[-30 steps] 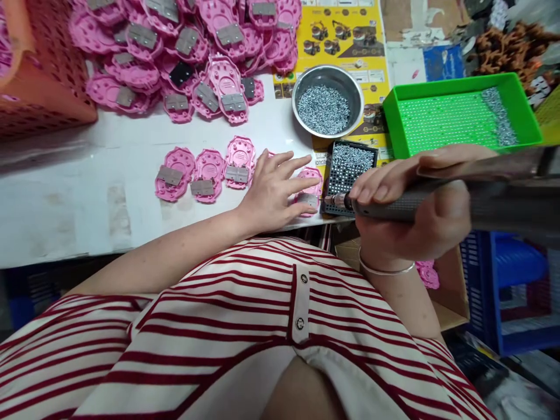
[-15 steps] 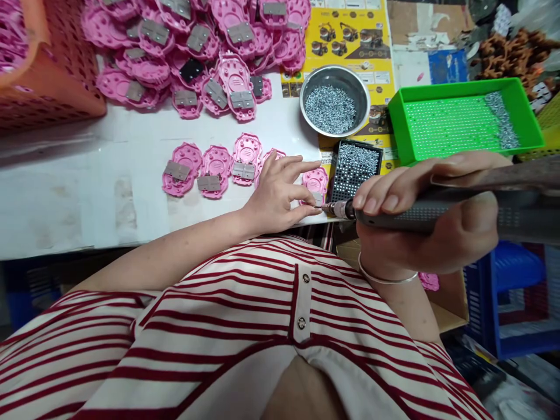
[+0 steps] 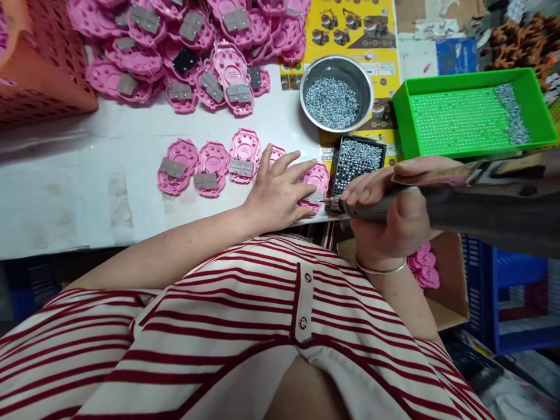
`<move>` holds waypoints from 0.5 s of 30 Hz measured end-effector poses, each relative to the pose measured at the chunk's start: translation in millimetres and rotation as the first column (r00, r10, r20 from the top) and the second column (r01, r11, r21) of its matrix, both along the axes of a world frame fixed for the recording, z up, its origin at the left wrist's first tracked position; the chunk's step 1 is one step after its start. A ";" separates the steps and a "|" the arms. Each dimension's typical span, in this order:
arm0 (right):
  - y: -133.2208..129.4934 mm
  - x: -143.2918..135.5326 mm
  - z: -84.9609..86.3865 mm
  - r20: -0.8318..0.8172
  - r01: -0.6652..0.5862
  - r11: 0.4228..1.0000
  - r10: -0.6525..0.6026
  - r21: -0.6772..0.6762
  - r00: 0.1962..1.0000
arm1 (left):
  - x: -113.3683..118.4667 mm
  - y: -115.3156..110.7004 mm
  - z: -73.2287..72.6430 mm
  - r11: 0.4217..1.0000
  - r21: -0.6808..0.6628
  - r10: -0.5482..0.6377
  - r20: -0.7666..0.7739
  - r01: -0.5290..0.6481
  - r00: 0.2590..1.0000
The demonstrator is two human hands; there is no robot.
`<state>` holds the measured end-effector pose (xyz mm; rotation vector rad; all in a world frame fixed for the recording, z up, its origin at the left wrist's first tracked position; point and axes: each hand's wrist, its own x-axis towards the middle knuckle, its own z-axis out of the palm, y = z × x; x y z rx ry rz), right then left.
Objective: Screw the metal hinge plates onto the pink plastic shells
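Note:
My left hand (image 3: pixel 280 189) lies over the table with its fingers spread. Its index finger and thumb reach the edge of a pink plastic casing (image 3: pixel 315 178) that has a grey cover plate. Wrapped in my right hand (image 3: pixel 389 216) is an electric screwdriver (image 3: pixel 455 213), held sideways. The bit points left and its tip meets the casing around the grey plate; whether a screw sits there is too small to tell. Another pink casing (image 3: pixel 273 156) is partly hidden behind my left fingers. Further left, a row of similar casings (image 3: pixel 210 166) lies on the table.
Beside the screwdriver tip stands a black perforated screw tray (image 3: pixel 345 181). A metal bowl (image 3: pixel 306 114) of screws and a green tray (image 3: pixel 455 149) are behind it. Pink casings (image 3: pixel 234 67) pile up at the back, near an orange basket (image 3: pixel 52 64). A cardboard box (image 3: pixel 452 286) sits below right.
My left index finger and thumb have parted from their pinch by the bit. The screwdriver in my right hand has shifted slightly left and up, its tip now over the casing.

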<state>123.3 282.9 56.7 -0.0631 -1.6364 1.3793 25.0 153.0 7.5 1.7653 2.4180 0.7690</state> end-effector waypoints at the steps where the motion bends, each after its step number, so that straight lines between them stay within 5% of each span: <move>1: 0.6 0.4 -1.9 0.014 0.004 1.000 -0.004 0.004 1.000 | 0.3 0.1 -0.1 1.000 0.000 -0.002 -0.002 0.002 1.000; 15: 2.9 -1.8 -14.6 0.055 -0.066 0.988 0.075 -0.139 0.996 | -1.4 0.9 0.9 0.999 0.008 -0.045 0.085 0.045 0.995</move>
